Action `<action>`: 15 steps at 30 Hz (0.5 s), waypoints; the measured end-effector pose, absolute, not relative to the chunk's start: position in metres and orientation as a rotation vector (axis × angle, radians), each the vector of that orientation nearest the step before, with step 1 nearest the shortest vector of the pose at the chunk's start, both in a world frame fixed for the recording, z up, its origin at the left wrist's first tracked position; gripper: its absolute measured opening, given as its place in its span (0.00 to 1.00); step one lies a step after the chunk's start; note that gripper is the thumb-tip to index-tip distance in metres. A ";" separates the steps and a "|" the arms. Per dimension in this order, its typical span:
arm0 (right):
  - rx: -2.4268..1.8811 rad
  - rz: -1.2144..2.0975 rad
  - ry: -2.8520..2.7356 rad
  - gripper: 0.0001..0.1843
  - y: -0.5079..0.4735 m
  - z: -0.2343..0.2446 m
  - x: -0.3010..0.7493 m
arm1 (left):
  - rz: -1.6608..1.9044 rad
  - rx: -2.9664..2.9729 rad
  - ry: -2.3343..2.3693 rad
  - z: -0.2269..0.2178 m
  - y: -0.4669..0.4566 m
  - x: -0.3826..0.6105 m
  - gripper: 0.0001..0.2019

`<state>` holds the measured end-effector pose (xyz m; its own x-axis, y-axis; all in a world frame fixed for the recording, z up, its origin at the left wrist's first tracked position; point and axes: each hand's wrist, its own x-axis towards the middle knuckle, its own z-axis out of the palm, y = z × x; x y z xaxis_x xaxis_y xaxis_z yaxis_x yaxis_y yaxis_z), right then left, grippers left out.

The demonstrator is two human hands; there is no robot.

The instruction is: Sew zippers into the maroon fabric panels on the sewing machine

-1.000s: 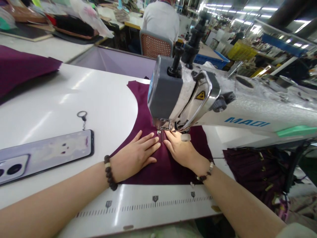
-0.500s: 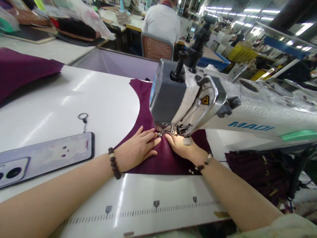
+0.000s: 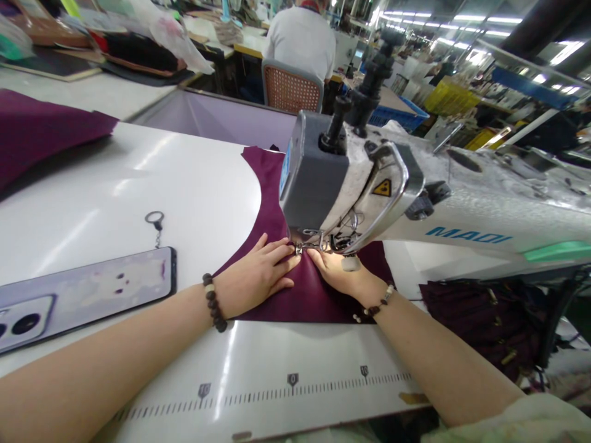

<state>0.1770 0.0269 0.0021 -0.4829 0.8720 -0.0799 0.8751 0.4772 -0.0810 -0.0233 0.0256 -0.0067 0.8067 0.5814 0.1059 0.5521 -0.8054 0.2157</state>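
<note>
A dark purple fabric piece lies on the white machine bed, partly beneath the head of a sewing machine. My left hand rests palm down on it, fingers stretched and a little apart, fingertips beside the presser foot. On the other side of the foot, my right hand lies on the same fabric with its thumb extended toward the foot. The machine head hides its other fingers in part. Between the hands, the fabric rises in a slight ridge.
A phone with a key ring lies at left. More purple fabric sits at the far left, and a dark purple pile at right. A ruler scale marks the front edge. Ahead, a person sits facing away.
The fabric's near edge has shifted very slightly away from me. Thread at the front of the machine head now hangs in a loop. Both hands look nearly still.
</note>
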 end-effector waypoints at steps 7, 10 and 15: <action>1.598 -0.145 2.688 0.17 0.027 0.004 0.176 | 0.251 2.831 0.894 -0.008 0.027 -0.024 0.18; 1.628 -0.158 2.700 0.16 0.028 0.001 0.177 | 0.250 2.836 0.901 -0.008 0.027 -0.024 0.18; 1.659 -0.174 2.688 0.17 0.032 -0.003 0.178 | 0.271 2.846 0.861 -0.008 0.029 -0.025 0.18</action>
<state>0.1780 0.0317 -0.0026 -0.4496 0.8924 -0.0390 0.8900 0.4438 -0.1049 -0.0251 0.0288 -0.0078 0.8184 0.5604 0.1274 0.5322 -0.8227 0.2001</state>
